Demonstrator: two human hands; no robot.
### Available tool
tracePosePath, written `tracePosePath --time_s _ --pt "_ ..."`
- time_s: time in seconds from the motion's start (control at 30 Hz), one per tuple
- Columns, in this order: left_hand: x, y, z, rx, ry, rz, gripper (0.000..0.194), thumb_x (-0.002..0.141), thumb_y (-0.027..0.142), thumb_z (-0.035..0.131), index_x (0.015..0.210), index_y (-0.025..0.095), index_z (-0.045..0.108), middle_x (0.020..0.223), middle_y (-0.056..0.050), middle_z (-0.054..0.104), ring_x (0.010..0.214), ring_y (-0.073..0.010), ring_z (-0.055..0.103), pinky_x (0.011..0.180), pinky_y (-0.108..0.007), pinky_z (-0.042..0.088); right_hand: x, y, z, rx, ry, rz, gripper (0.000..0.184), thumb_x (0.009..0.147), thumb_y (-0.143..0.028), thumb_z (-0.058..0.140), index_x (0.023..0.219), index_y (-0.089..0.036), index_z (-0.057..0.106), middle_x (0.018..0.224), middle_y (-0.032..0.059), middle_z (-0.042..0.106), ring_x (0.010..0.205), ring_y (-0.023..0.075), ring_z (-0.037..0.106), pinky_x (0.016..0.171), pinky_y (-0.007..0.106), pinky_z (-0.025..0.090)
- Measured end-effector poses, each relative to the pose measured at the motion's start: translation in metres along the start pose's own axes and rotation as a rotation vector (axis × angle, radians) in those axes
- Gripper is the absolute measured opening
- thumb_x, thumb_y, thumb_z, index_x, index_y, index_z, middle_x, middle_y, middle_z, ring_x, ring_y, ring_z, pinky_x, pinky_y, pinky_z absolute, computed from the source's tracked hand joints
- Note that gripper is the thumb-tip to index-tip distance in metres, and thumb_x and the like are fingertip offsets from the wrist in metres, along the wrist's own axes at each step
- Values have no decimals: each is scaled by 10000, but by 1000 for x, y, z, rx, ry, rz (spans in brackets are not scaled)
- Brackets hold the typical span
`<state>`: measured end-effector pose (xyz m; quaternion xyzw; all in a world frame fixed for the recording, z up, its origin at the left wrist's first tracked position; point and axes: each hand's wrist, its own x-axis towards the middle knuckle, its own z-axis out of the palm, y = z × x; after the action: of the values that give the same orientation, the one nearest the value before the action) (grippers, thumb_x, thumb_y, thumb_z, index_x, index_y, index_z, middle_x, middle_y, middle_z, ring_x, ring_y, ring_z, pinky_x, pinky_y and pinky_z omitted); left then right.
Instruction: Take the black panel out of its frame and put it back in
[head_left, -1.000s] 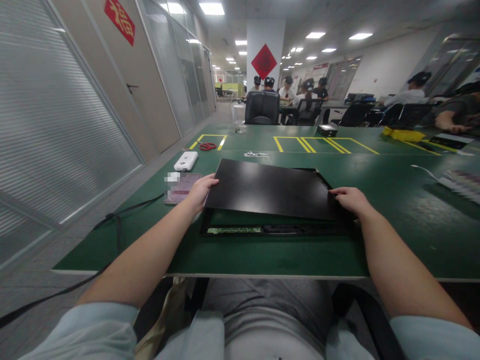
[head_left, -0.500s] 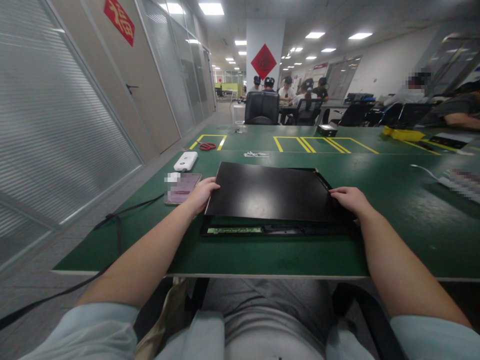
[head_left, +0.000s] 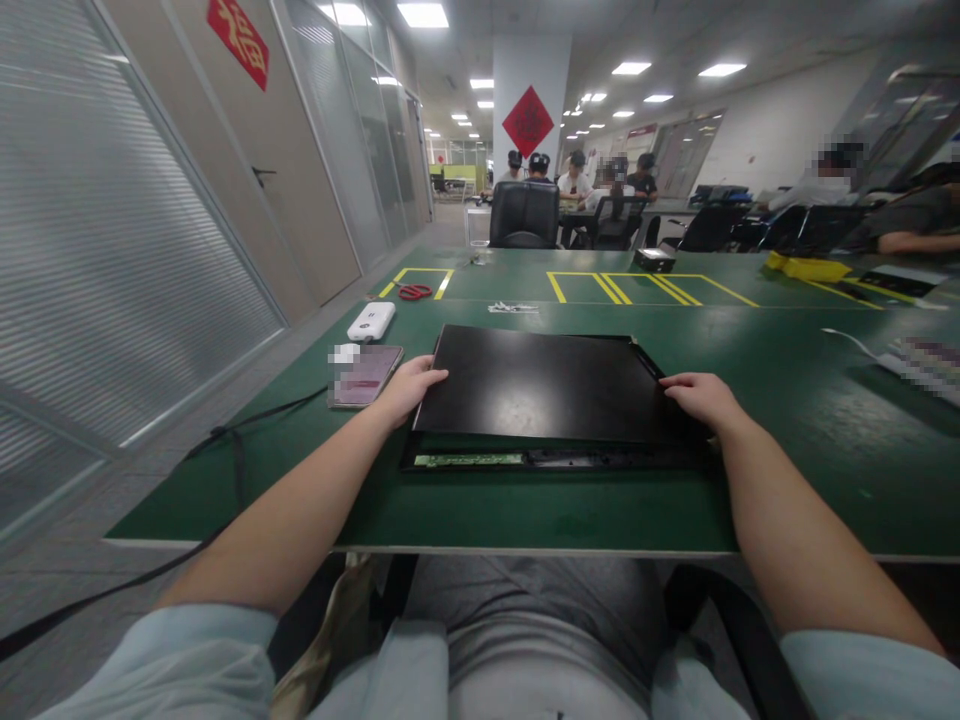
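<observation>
A flat, glossy black screen panel lies tilted over a black frame, its left side raised. My left hand grips the panel's left edge, thumb on top and the other fingers underneath. At the right side my right hand is closed, with its fingertips at the frame's edge by the panel's right end; the panel covers part of what they touch. Along the frame's near side shows a strip of green circuit board.
Left of the panel lie a phone, a white power bank and red-handled scissors. Small white pieces sit behind it. A white cable and a yellow object are at right. Several people sit farther back.
The panel's left side has come down a little toward the frame, and my left hand has lowered with it. My right hand has stayed at the right edge.
</observation>
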<state>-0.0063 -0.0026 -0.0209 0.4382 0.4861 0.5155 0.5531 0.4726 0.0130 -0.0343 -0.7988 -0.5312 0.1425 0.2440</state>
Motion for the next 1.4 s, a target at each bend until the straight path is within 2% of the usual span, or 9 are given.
tracePosePath --time_s 0.13,0.23,0.33,0.43,0.53,0.67,0.97,1.27,1.4 --pt "4 -1 -5 93 74 94 422 574 282 892 955 177 745 1067 -118 777 1066 -325 721 945 -435 555 6 8 4 35 -9 0 390 693 -133 639 1026 -217 824 972 71 787 882 230 712 873 351 563" --pt "7 -1 -10 339 194 202 377 589 318 899 926 192 788 1369 -159 675 1397 -400 527 1153 -482 405 9 12 5 51 -32 -4 449 669 -104 628 1063 -207 817 968 79 787 866 229 712 866 353 565" --pt "8 -1 -15 532 207 236 333 623 328 884 916 187 814 1503 -182 575 1507 -418 385 1230 -482 289 9 12 4 65 -31 0 450 664 -93 621 1052 -210 816 964 75 785 883 235 714 883 366 565" --pt "11 -3 -18 585 174 217 334 603 343 900 887 187 819 1503 -182 574 1497 -428 398 1209 -478 334 6 10 4 102 -30 6 432 675 -77 609 1031 -212 814 976 72 783 910 234 717 904 367 560" --pt "14 -8 -21 585 144 187 397 562 377 918 892 183 817 1563 -175 515 1424 -421 500 1179 -462 389 4 8 4 134 -22 11 402 690 -55 602 997 -207 813 993 76 780 941 232 714 930 364 544" --pt "17 -11 -25 621 119 173 453 552 407 914 925 171 813 1606 -194 459 1374 -414 555 1181 -469 391 3 7 4 157 -20 23 388 690 -41 609 970 -214 813 997 75 780 955 235 715 945 369 535" --pt "18 -12 -29 665 101 207 389 522 384 928 835 196 795 1519 -159 573 1326 -400 595 1173 -474 413 8 12 5 183 -27 13 374 684 -77 612 959 -223 818 936 59 779 915 229 706 910 372 554" --pt "17 -11 -30 646 86 221 346 527 350 931 808 202 797 1480 -152 611 1322 -397 601 1178 -471 412 11 15 6 200 -57 6 413 678 -100 645 1044 -195 811 960 75 787 865 223 710 890 368 559" --pt "17 -13 -31 618 96 204 356 511 342 946 801 202 796 1477 -144 614 1317 -393 605 1180 -465 411 10 15 6 200 -50 -7 399 682 -94 647 1032 -195 811 967 73 789 913 224 712 928 366 544"
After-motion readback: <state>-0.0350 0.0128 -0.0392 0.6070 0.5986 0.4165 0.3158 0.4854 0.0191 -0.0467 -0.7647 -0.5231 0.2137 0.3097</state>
